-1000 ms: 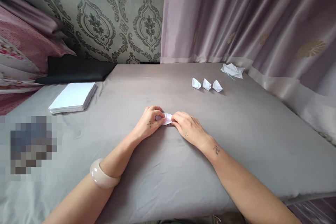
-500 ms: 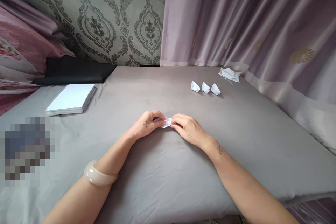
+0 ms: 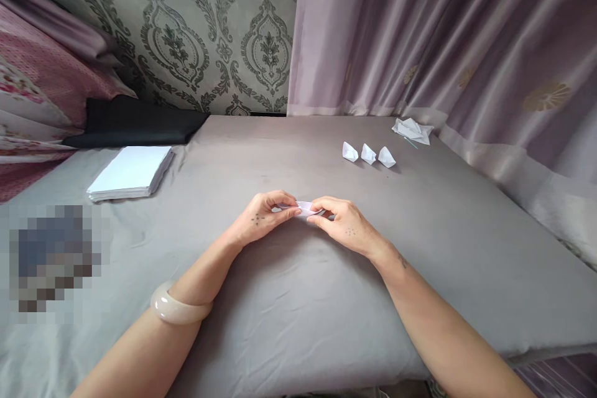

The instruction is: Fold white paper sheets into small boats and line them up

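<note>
A small piece of folded white paper (image 3: 306,208) is pinched between my two hands, just over the grey cloth. My left hand (image 3: 269,216) grips its left end between thumb and fingers. On the other end, the thumb and fingers of my right hand (image 3: 344,221) close in the same way. The paper's middle shows between the fingertips, and its ends are partly hidden by them. Farther off to the right stand three small folded white paper pieces (image 3: 368,154) in a row.
A stack of white paper (image 3: 130,173) lies at the left, in front of a black cloth (image 3: 140,123). White folded papers (image 3: 413,130) lie in a pile at the back right by the purple curtain (image 3: 364,37). A pixelated patch (image 3: 56,255) covers something at the near left.
My hands have moved slightly apart, and more of the folded paper shows between them, looking more opened out. The view has shifted slightly.
</note>
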`<state>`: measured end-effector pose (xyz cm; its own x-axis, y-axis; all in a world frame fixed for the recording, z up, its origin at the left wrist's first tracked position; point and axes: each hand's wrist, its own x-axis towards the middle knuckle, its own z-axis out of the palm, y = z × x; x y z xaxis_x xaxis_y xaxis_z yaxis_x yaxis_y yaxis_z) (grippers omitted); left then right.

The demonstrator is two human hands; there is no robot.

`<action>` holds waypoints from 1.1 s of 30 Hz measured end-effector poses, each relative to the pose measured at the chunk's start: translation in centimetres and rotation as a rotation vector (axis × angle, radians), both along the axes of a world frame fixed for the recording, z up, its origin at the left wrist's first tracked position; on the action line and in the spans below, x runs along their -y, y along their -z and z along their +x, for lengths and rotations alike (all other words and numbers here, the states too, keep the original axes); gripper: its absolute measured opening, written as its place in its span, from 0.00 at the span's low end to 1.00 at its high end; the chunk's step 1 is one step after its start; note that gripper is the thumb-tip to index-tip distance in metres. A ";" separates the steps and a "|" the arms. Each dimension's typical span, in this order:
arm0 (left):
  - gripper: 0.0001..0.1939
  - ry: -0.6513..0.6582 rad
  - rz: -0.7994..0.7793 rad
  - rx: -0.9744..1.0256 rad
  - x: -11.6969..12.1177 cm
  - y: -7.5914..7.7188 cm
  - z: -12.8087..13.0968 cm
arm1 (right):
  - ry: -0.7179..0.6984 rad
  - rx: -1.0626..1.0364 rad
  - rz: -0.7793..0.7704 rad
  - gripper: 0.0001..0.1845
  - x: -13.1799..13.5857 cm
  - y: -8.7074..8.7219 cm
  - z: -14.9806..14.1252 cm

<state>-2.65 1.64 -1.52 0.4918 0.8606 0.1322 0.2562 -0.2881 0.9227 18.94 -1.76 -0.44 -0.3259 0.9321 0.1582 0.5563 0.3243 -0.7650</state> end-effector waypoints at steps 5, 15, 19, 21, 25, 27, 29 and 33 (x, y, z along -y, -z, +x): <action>0.12 0.062 -0.083 0.105 0.0 -0.1 -0.1 | 0.077 -0.067 -0.098 0.08 0.0 -0.2 -0.2; 0.11 0.025 -0.243 0.175 0.6 -0.8 0.4 | 0.084 -0.327 -0.318 0.14 0.0 0.2 -0.5; 0.13 0.045 -0.327 0.251 0.6 -0.5 0.5 | 0.072 -0.394 -0.381 0.13 -0.1 -0.1 -0.4; 0.14 0.032 -0.362 0.243 0.5 -0.5 0.4 | 0.068 -0.410 -0.398 0.12 -0.2 -0.3 -0.3; 0.16 -0.026 -0.408 0.242 0.3 -0.7 0.3 | 0.022 -0.427 -0.453 0.13 -0.3 -0.8 0.2; 0.19 -0.079 -0.425 0.302 0.2 -0.7 0.3 | -0.022 -0.400 -0.436 0.15 -0.2 -0.8 0.2; 0.21 -0.141 -0.446 0.353 0.1 -0.6 0.4 | -0.010 -0.308 -0.298 0.15 -0.1 -0.5 -0.1; 0.20 -0.134 -0.487 0.403 0.0 -0.1 0.5 | 0.026 -0.004 0.145 0.11 0.4 0.4 -1.2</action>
<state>-2.13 1.65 -1.47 0.3692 0.9192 -0.1371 -0.1332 0.1984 0.9710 17.71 -2.21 -0.85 -0.3005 0.9076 0.2930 0.5631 0.4168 -0.7135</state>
